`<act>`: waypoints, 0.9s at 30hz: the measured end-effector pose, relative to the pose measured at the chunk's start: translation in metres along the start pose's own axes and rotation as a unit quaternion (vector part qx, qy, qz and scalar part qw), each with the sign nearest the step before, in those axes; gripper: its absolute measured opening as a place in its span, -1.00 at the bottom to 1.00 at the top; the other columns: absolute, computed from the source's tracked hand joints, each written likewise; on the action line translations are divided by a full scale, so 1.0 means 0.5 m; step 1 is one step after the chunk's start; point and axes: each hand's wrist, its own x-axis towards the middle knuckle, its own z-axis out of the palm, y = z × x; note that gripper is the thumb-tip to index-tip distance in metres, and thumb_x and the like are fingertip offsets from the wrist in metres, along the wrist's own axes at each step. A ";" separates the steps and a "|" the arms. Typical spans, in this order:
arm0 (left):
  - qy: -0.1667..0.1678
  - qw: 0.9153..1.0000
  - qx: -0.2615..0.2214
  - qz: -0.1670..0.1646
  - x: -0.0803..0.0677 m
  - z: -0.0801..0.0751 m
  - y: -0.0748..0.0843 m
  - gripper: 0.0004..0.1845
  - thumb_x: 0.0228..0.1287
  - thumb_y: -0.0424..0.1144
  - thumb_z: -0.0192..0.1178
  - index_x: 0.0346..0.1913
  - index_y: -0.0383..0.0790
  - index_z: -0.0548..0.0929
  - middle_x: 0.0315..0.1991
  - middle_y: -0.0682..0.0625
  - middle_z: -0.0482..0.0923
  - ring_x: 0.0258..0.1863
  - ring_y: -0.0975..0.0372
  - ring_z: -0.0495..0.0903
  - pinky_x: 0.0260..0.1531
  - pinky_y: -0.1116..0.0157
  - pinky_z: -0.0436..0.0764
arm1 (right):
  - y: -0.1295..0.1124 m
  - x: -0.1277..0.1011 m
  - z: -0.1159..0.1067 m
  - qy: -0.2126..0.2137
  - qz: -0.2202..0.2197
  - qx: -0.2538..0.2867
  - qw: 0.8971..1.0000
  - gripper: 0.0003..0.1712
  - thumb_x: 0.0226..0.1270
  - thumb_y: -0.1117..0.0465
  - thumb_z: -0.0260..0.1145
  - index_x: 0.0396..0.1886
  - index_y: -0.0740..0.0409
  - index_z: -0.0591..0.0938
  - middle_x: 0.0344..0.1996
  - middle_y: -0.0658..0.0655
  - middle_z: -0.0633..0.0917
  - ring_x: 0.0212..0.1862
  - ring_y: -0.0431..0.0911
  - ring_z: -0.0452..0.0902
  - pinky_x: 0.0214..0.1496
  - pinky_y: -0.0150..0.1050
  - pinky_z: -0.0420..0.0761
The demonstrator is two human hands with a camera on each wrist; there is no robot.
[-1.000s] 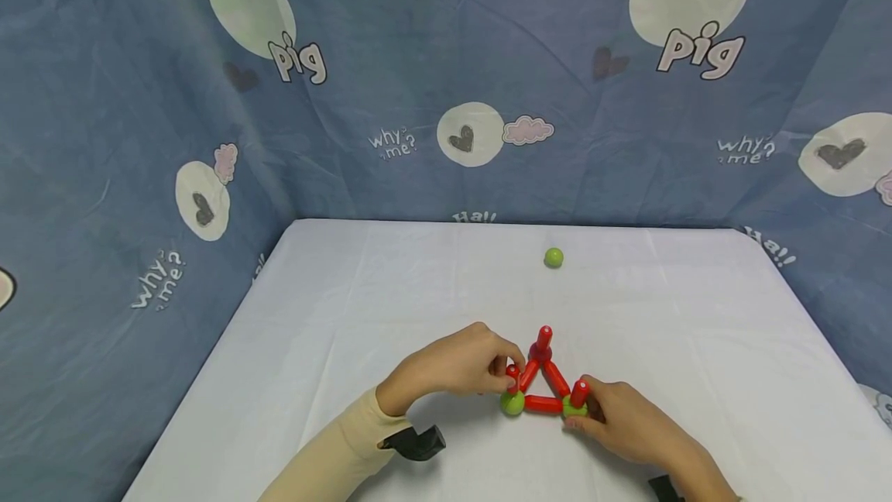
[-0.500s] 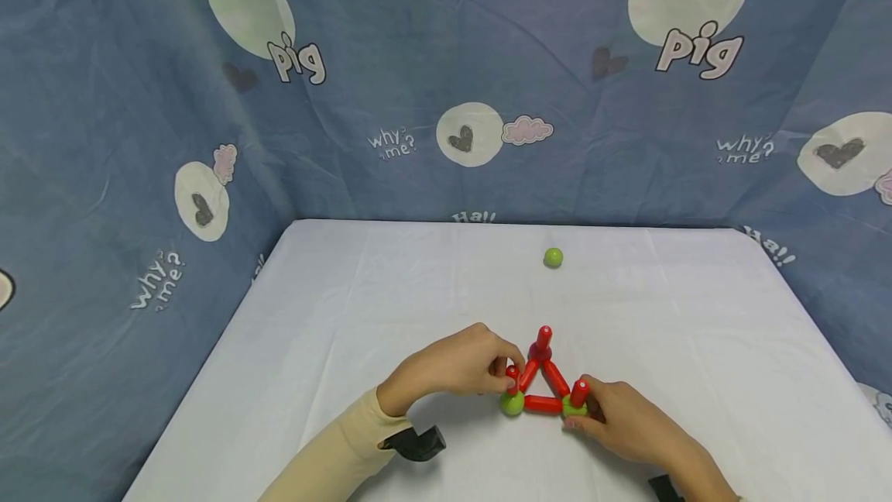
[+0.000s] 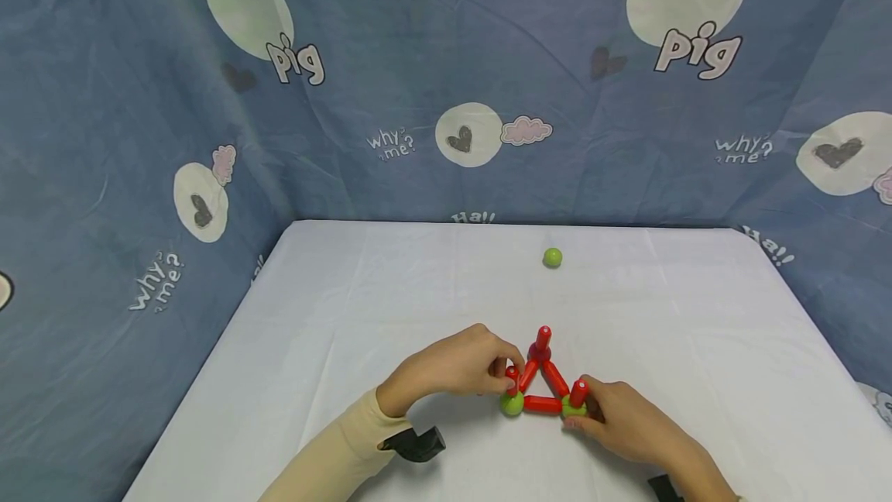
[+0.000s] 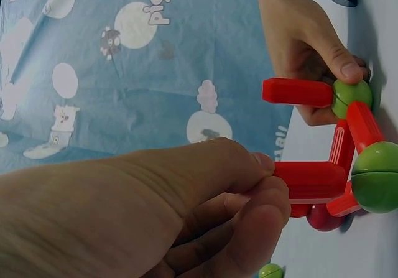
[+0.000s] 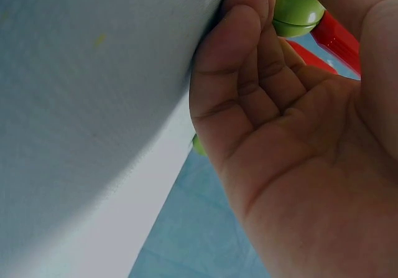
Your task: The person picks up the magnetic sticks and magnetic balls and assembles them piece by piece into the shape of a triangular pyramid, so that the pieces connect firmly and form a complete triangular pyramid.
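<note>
A flat triangle of red rods (image 3: 543,390) lies on the white table (image 3: 334,316). It has a green ball at each near corner and a dark red ball (image 3: 540,352) at the far corner, and a short red rod stands up from each corner. My left hand (image 3: 503,375) pinches the upright rod (image 4: 308,181) above the left green ball (image 3: 512,404). My right hand (image 3: 584,414) curls its thumb and fingers round the right green ball (image 3: 573,407), also seen as green ball (image 5: 295,7) in the right wrist view.
A loose green ball (image 3: 552,257) sits far back on the table, apart from the hands. Blue printed cloth (image 3: 418,60) walls in the back and both sides. A black wrist strap (image 3: 418,442) shows on the left forearm.
</note>
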 end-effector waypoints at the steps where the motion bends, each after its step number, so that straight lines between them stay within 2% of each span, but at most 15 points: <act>1: 0.000 1.000 0.000 0.000 0.000 0.000 0.000 -0.84 0.31 -0.28 0.35 -0.08 -0.08 0.77 -0.61 0.23 0.46 -0.61 0.46 0.36 -0.57 0.54 0.35 | 0.000 0.000 0.000 0.000 0.000 0.000 1.000 -0.60 0.19 -0.15 0.51 -0.22 -0.03 0.59 -0.64 -0.16 0.46 -0.58 -0.32 0.30 -0.51 -0.42 0.33; 27: -0.001 1.000 -0.001 0.000 0.000 -0.002 0.003 -0.85 0.29 -0.29 0.36 -0.10 -0.09 0.77 -0.61 0.24 0.46 -0.62 0.46 0.34 -0.56 0.55 0.34 | 0.003 0.000 0.003 0.003 0.003 -0.006 1.000 -0.59 0.19 -0.18 0.51 -0.22 -0.04 0.59 -0.65 -0.17 0.46 -0.59 -0.32 0.31 -0.52 -0.42 0.34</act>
